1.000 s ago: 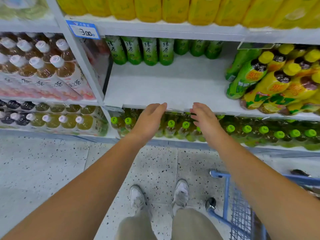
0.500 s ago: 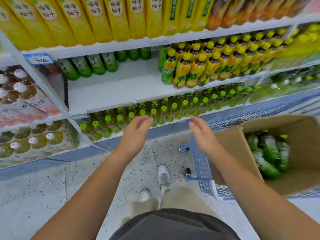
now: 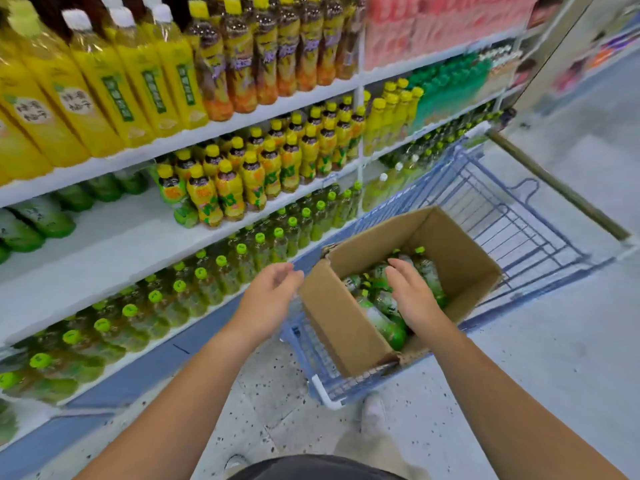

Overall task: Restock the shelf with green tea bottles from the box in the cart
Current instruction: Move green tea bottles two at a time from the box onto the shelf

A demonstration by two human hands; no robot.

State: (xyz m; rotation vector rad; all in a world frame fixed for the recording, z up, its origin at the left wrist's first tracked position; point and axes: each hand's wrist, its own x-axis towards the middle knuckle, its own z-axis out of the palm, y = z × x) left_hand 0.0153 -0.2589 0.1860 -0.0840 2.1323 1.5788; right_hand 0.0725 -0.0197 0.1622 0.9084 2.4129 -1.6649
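Both hands are loose and hold nothing. The left hand (image 3: 273, 292) hovers beside the one cardboard box (image 3: 332, 320) in the blue cart (image 3: 519, 220). The right hand (image 3: 412, 296) reaches inside, over the green tea bottles (image 3: 384, 323); whether it touches them is unclear. There are several bottles, too overlapped to count, lying on their sides lengthwise along the box with caps pointing away.

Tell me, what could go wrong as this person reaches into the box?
1. The green tea bottles lie jumbled on their sides in the box, so one grabbed by the right hand might slip.
2. The box sits askew in the cart; a tug could shift it or set the cart rolling.
3. The bare shelf stretch borders yellow-capped bottles, which restocking could knock over.
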